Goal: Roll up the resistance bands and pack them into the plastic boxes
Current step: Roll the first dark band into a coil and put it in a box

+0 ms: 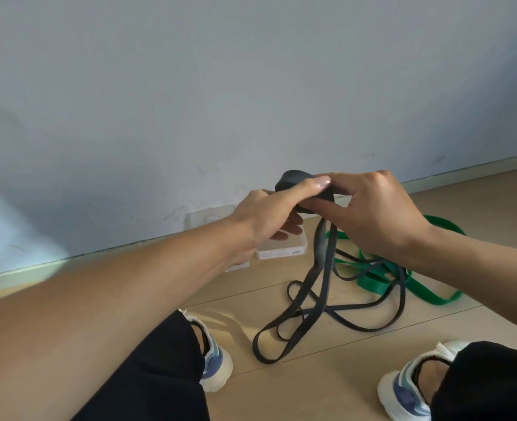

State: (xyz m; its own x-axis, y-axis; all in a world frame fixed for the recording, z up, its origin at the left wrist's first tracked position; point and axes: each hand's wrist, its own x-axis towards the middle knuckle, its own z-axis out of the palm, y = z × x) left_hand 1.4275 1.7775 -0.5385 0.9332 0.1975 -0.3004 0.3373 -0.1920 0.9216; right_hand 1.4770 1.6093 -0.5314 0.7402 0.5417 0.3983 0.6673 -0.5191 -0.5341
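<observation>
While both the left hand (269,208) and right hand (375,214) pinch the small started coil, the dark grey flat rubber resistance band (319,262) hangs straight down to the wooden floor (372,375).

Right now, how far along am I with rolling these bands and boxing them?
Nothing looks packed yet. In hand: both hands, left hand and right hand, grip a small started roll of the dark grey rubber band, most of it trailing on the wooden floor. Left: finish that roll, roll the green rubber band lying loose, and fill the clear plastic box by the wall.
</observation>
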